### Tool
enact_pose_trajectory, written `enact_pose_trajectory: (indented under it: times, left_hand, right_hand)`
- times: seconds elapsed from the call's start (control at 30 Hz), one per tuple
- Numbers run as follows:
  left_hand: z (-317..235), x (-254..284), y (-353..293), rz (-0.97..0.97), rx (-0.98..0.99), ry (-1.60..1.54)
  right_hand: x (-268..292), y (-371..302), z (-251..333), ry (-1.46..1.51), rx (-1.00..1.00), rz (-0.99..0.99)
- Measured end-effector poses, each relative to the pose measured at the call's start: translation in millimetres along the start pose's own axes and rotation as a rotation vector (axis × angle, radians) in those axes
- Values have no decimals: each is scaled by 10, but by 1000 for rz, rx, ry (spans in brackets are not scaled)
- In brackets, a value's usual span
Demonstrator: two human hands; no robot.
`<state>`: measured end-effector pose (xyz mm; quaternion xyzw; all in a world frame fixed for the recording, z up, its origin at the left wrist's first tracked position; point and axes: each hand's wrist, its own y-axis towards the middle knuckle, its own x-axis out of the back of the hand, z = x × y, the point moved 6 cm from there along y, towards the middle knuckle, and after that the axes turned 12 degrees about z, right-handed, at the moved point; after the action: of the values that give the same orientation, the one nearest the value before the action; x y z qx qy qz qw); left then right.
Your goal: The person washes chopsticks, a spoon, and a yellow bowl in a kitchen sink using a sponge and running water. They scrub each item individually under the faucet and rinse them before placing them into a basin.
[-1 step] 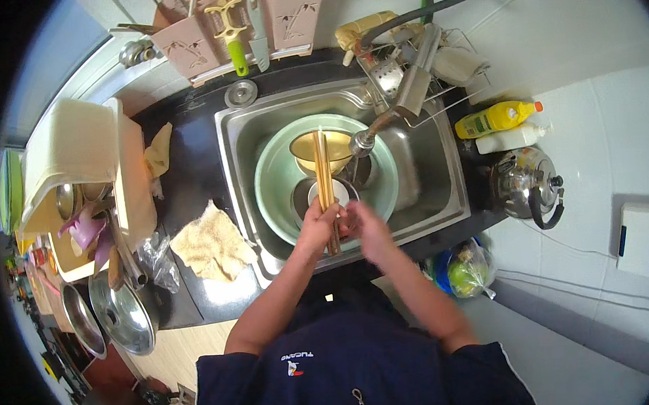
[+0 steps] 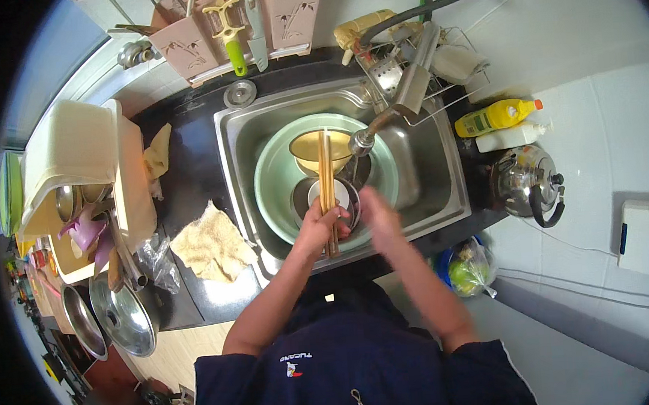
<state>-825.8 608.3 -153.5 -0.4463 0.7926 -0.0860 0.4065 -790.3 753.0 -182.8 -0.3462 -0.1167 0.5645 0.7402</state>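
My left hand [image 2: 318, 225] is closed round a bundle of wooden chopsticks [image 2: 325, 165], which point away from me over the pale green basin [image 2: 268, 199]. Just to the right, apart from the chopsticks, my right hand [image 2: 379, 215] is smeared by motion, so its fingers cannot be made out. The basin sits in a steel sink [image 2: 423, 162]. Inside it are a bowl with a yellowish inside [image 2: 307, 145], a small white bowl [image 2: 341, 196] and darker metal ware, partly hidden by the chopsticks and my left hand. A faucet head [image 2: 362, 143] hangs over the basin's right part.
Left of the sink lie a beige cloth [image 2: 213, 244], a glass lid [image 2: 129, 314] and a cream dish box [image 2: 139, 193]. At the back stands a pink utensil holder [image 2: 186, 50]. To the right are a wire rack [image 2: 446, 107], a yellow bottle [image 2: 495, 119] and a steel kettle [image 2: 522, 181].
My right hand has shifted a little to the right, away from the chopsticks. The left hand keeps its grip on them, almost still.
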Motion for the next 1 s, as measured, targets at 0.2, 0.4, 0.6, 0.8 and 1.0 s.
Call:
enact_pose_trajectory:
  times: [0.2, 0.4, 0.6, 0.8, 1.0]
  left_hand:
    - [79, -181, -255, 107, 126, 26]
    - [157, -429, -153, 103, 107, -69]
    - [230, -590, -68, 12, -17, -116]
    - [261, -724, 5, -51, -68, -153]
    - [202, -807, -3, -73, -100, -101]
  right_hand:
    - [485, 459, 1986, -1241, 960, -429]
    - [506, 875, 2053, -1584, 838, -311]
    - [508, 651, 1717, -1501, 862, -266]
    - [672, 828, 1892, -1311, 867, -214]
    - [750, 967, 1859, -1063, 824, -236]
